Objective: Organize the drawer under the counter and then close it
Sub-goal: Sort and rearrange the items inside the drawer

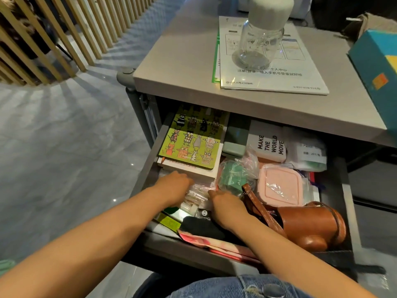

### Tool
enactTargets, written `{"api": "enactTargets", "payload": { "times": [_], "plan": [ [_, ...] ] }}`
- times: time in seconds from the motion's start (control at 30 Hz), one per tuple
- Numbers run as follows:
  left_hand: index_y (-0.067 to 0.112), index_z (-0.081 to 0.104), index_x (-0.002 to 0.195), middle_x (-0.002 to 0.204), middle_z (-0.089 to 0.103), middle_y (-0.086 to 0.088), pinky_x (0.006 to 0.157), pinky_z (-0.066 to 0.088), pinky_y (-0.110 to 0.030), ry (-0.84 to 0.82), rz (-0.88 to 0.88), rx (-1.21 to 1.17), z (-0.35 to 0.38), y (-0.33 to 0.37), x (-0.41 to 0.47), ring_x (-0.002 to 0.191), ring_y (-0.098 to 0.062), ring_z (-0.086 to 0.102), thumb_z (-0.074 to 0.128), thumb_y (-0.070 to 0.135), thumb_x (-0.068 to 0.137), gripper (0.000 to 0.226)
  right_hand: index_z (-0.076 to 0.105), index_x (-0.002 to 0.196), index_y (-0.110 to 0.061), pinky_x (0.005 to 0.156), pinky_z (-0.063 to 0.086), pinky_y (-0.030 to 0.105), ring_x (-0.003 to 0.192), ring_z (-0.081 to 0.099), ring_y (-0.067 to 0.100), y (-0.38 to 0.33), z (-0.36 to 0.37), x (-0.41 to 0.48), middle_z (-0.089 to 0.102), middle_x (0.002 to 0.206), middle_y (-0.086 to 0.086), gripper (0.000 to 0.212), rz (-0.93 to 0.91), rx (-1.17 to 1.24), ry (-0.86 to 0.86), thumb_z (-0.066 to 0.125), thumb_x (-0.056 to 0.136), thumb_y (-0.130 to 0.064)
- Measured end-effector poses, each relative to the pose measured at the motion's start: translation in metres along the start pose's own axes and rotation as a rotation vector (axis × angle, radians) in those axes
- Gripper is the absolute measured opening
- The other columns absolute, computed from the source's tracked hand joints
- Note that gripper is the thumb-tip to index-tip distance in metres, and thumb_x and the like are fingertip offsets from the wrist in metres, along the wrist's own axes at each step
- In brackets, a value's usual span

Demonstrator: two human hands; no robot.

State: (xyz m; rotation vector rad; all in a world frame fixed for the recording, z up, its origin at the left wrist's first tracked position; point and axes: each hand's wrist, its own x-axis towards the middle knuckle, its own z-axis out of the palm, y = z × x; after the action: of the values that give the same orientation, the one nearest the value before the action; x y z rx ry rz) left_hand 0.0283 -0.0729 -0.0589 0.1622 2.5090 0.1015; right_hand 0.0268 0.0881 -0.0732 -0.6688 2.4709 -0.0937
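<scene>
The grey drawer (349,203) under the counter stands pulled out and full. My left hand (175,187) and my right hand (225,206) both rest on a bundle of clear plastic packets (198,195) at the drawer's front left, fingers curled around it. Behind the packets lies a green cat-print notebook (191,145) on a stack of books. To the right are a green item in a plastic bag (233,177), a pink lidded box (281,187) and a brown leather bag (309,224). A white "MAKE THE WORLD MOVE" box (269,144) sits at the back.
The grey counter top (178,61) carries a glass jar (261,37) standing on printed sheets (277,80), and a teal box (378,69) at the right edge. Pink paper (210,241) hangs over the drawer front. Wooden slats (53,39) line the tiled floor at left.
</scene>
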Motion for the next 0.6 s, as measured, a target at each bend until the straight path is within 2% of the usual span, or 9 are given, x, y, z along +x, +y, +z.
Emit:
{"api": "enactTargets", "payload": {
  "times": [0.1, 0.2, 0.27, 0.33, 0.4, 0.5, 0.53, 0.6],
  "plan": [
    [0.027, 0.04, 0.139, 0.132, 0.04, -0.008, 0.095, 0.04, -0.037, -0.049, 0.014, 0.045, 0.004, 0.003, 0.001, 0.123, -0.028, 0.036, 0.049, 0.009, 0.09, 0.053, 0.046, 0.131, -0.007, 0.099, 0.039, 0.039, 0.125, 0.037, 0.03, 0.005, 0.002, 0.002, 0.04, 0.136, 0.015, 0.04, 0.01, 0.002, -0.011, 0.05, 0.091, -0.012],
    [0.03, 0.039, 0.139, 0.132, 0.039, -0.006, 0.098, 0.038, -0.037, -0.064, 0.041, 0.037, 0.003, 0.004, 0.0, 0.125, -0.026, 0.035, 0.058, 0.018, 0.088, 0.055, 0.042, 0.131, -0.004, 0.1, 0.038, 0.038, 0.126, 0.037, 0.031, 0.004, 0.001, -0.004, 0.035, 0.141, 0.016, 0.041, -0.02, -0.003, -0.043, 0.048, 0.091, -0.01],
    [0.026, 0.042, 0.136, 0.134, 0.044, -0.003, 0.098, 0.039, -0.035, -0.063, 0.081, 0.002, 0.003, 0.005, 0.001, 0.124, -0.023, 0.04, 0.062, 0.018, 0.086, 0.055, 0.044, 0.127, -0.004, 0.091, 0.043, 0.037, 0.119, 0.046, 0.032, 0.003, -0.002, -0.01, 0.042, 0.135, 0.018, 0.036, -0.041, 0.019, -0.033, 0.046, 0.092, -0.006],
    [0.023, 0.045, 0.133, 0.133, 0.052, -0.002, 0.097, 0.043, -0.032, -0.036, 0.112, -0.083, 0.002, 0.005, -0.001, 0.12, -0.021, 0.049, 0.063, 0.012, 0.085, 0.052, 0.047, 0.121, -0.005, 0.079, 0.045, 0.034, 0.107, 0.055, 0.033, 0.001, -0.01, -0.016, 0.052, 0.123, 0.017, 0.027, -0.062, 0.084, 0.047, 0.045, 0.094, -0.01],
    [0.022, 0.045, 0.13, 0.131, 0.055, -0.001, 0.097, 0.044, -0.031, -0.002, 0.135, -0.201, -0.002, 0.005, -0.003, 0.118, -0.019, 0.052, 0.063, 0.011, 0.084, 0.05, 0.049, 0.119, -0.007, 0.08, 0.047, 0.033, 0.099, 0.059, 0.03, 0.001, -0.021, -0.023, 0.056, 0.118, 0.015, 0.026, -0.092, 0.19, 0.18, 0.046, 0.097, -0.02],
    [0.022, 0.048, 0.126, 0.127, 0.056, 0.003, 0.093, 0.04, -0.023, 0.071, 0.149, -0.426, -0.011, 0.008, -0.007, 0.117, -0.013, 0.052, 0.069, 0.017, 0.081, 0.05, 0.054, 0.12, -0.014, 0.083, 0.049, 0.029, 0.095, 0.062, 0.02, 0.01, -0.037, -0.032, 0.062, 0.112, 0.008, 0.027, -0.088, 0.464, 0.361, 0.053, 0.094, -0.022],
    [0.023, 0.048, 0.125, 0.125, 0.057, 0.004, 0.092, 0.04, -0.022, 0.094, 0.158, -0.482, -0.013, 0.01, -0.008, 0.115, -0.011, 0.052, 0.07, 0.019, 0.081, 0.05, 0.056, 0.116, -0.016, 0.08, 0.051, 0.025, 0.089, 0.064, 0.012, 0.014, -0.042, -0.035, 0.065, 0.103, 0.004, 0.025, -0.067, 0.581, 0.401, 0.057, 0.091, -0.022],
    [0.025, 0.049, 0.124, 0.121, 0.059, 0.005, 0.09, 0.042, -0.021, 0.135, 0.191, -0.536, -0.02, 0.02, -0.011, 0.11, -0.009, 0.054, 0.071, 0.025, 0.08, 0.049, 0.058, 0.104, -0.021, 0.066, 0.049, 0.01, 0.074, 0.062, -0.005, 0.028, -0.051, -0.041, 0.063, 0.085, -0.008, 0.019, -0.014, 0.797, 0.482, 0.065, 0.086, -0.019]
  ]
}}
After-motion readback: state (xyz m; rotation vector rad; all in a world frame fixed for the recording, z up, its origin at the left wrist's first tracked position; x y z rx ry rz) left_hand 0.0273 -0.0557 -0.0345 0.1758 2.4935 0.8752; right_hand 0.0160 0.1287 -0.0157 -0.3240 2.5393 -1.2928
